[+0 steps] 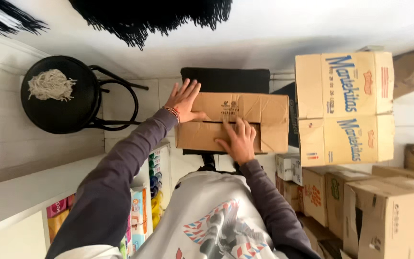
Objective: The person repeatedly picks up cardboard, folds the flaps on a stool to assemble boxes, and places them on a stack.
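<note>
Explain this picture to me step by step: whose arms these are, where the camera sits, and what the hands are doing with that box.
There is only one picture, taken by a camera on a person's head, looking down. The two arms in dark sleeves are that person's own. The left hand lies flat on the left end of a closed brown box, fingers spread. The right hand presses on the box's top near the flap seam. Neither hand grips anything. The box rests on a black seat. To the left stands a black stool with a pale mop head on it. To the right, more cartons are stacked.
</note>
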